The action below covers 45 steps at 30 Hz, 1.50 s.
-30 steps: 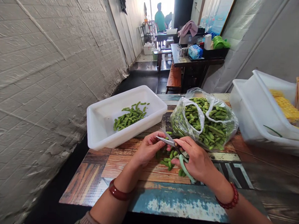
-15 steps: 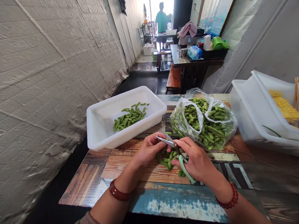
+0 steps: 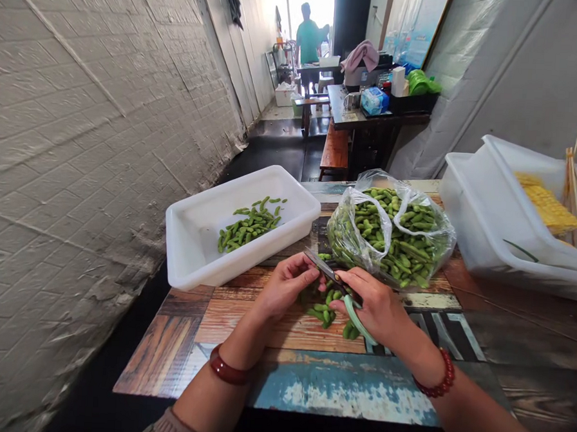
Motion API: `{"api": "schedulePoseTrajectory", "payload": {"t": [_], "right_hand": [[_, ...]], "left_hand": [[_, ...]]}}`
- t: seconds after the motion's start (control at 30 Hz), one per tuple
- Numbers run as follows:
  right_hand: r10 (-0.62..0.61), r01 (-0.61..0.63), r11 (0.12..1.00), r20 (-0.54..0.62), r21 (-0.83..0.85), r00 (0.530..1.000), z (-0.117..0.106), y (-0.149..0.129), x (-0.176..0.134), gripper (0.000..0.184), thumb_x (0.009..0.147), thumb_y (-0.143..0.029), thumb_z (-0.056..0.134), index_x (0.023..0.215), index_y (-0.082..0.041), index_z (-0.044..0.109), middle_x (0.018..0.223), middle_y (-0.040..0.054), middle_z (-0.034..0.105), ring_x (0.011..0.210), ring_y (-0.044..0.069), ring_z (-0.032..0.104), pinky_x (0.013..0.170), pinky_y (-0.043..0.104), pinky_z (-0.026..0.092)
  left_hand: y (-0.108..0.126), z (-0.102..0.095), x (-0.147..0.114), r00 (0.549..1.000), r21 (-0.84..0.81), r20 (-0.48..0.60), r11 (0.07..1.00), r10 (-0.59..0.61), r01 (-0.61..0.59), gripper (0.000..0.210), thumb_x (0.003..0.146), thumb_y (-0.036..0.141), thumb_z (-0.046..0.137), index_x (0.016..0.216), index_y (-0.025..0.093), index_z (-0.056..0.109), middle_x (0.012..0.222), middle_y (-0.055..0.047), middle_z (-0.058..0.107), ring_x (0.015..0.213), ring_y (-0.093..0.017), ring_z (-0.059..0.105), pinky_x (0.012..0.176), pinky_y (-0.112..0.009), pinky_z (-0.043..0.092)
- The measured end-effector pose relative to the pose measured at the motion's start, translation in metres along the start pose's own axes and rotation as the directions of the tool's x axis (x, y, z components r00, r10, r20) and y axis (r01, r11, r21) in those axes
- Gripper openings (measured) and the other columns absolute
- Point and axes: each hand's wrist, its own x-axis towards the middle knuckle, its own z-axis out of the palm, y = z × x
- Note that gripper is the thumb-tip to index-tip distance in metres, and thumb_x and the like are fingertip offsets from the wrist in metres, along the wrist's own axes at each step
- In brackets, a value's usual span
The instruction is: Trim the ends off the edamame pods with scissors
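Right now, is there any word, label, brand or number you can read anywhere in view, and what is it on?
No text can be read.
Blue packet on the far table: print too small and blurred to read.
Poster on the far wall: blurred, no legible words.
Scissors in the right hand, clear bag, white tub: no markings visible.

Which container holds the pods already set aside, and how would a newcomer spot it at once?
Start at the painted wooden table and look to its far left corner, beside the brick wall. There sits a white rectangular tub, left of the clear plastic bag stuffed with pods. Unlike the bag and the stacked white bins on the right, it holds only a thin scatter of green pods.
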Motion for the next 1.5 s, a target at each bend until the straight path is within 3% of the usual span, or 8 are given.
{"api": "schedulePoseTrajectory", "payload": {"t": [0.2,0.4,0.57,0.83,1.1,1.23,1.37,1.5], "right_hand": [[0.079,-0.071,0.994,-0.090,0.085,0.993,0.001,0.003,0.002,0.045,0.086,-0.030,0.068,0.128,-0.020,0.057,0.112,0.0109,0.069,0.101,0.025,0.068,0.090,0.040,0.056],[0.112,-0.101,0.989,-0.106,0.105,0.988,-0.003,0.009,0.002,0.039,0.086,-0.036,0.067,0.122,-0.020,0.063,0.101,0.0090,0.070,0.093,0.024,0.069,0.085,0.038,0.056],[0.093,-0.086,0.993,-0.085,0.082,0.992,-0.003,0.007,0.002,0.042,0.083,-0.034,0.070,0.122,-0.020,0.062,0.105,0.0095,0.068,0.093,0.024,0.067,0.083,0.038,0.057],[0.094,-0.089,0.993,-0.062,0.081,0.994,-0.005,0.002,0.003,0.045,0.082,-0.029,0.071,0.124,-0.020,0.060,0.108,0.0094,0.066,0.096,0.025,0.066,0.084,0.038,0.057],[0.112,-0.110,0.990,-0.012,0.090,0.994,-0.002,0.002,0.002,0.046,0.080,-0.024,0.071,0.124,-0.018,0.060,0.109,0.0098,0.066,0.097,0.024,0.066,0.084,0.037,0.057],[0.099,-0.095,0.992,-0.052,0.083,0.994,0.000,0.006,0.002,0.045,0.081,-0.026,0.072,0.123,-0.018,0.061,0.110,0.0103,0.066,0.098,0.025,0.066,0.083,0.037,0.057],[0.095,-0.089,0.993,-0.075,0.077,0.993,-0.001,0.007,0.002,0.044,0.081,-0.028,0.073,0.121,-0.016,0.061,0.109,0.0110,0.067,0.098,0.025,0.066,0.081,0.036,0.057],[0.081,-0.076,0.994,-0.070,0.080,0.994,-0.002,0.005,0.002,0.043,0.081,-0.026,0.072,0.121,-0.017,0.061,0.107,0.0102,0.067,0.096,0.024,0.066,0.080,0.035,0.057]], "left_hand": [[0.005,-0.013,0.003,0.983,-0.110,-0.180,0.994,-0.029,0.010,0.020,0.081,0.030,0.067,0.097,0.019,0.061,0.070,0.002,0.063,0.063,-0.013,0.060,0.068,-0.027,0.049],[0.011,-0.029,0.005,0.953,0.222,-0.302,0.974,0.035,0.035,0.008,0.075,0.019,0.057,0.081,0.018,0.062,0.066,0.003,0.056,0.055,-0.009,0.048,0.053,-0.021,0.037],[0.003,-0.033,0.007,0.967,0.695,-0.181,0.719,0.178,-0.003,0.008,0.076,0.025,0.065,0.074,0.018,0.068,0.064,0.001,0.061,0.059,-0.013,0.047,0.058,-0.024,0.036],[-0.021,-0.016,0.009,0.979,0.803,0.005,0.583,0.204,-0.125,0.020,0.084,0.021,0.062,0.097,0.025,0.077,0.088,-0.007,0.069,0.077,-0.021,0.062,0.074,-0.029,0.044],[-0.018,-0.013,0.009,0.981,0.707,-0.026,0.698,0.191,-0.117,0.012,0.075,0.017,0.070,0.083,0.024,0.076,0.082,-0.006,0.064,0.076,-0.021,0.059,0.071,-0.027,0.043],[-0.016,-0.015,0.010,0.986,0.657,-0.039,0.748,0.161,-0.096,0.007,0.079,0.024,0.068,0.078,0.019,0.074,0.077,-0.005,0.064,0.075,-0.019,0.057,0.071,-0.028,0.044],[-0.010,-0.015,0.007,0.995,0.312,-0.092,0.950,0.038,-0.007,0.024,0.079,0.039,0.071,0.082,0.015,0.071,0.078,-0.004,0.064,0.071,-0.015,0.056,0.065,-0.026,0.044],[-0.005,-0.011,0.003,0.992,0.050,-0.084,0.994,-0.095,0.100,0.031,0.072,0.042,0.078,0.086,0.015,0.071,0.072,-0.001,0.064,0.056,-0.008,0.048,0.054,-0.022,0.036]]}}
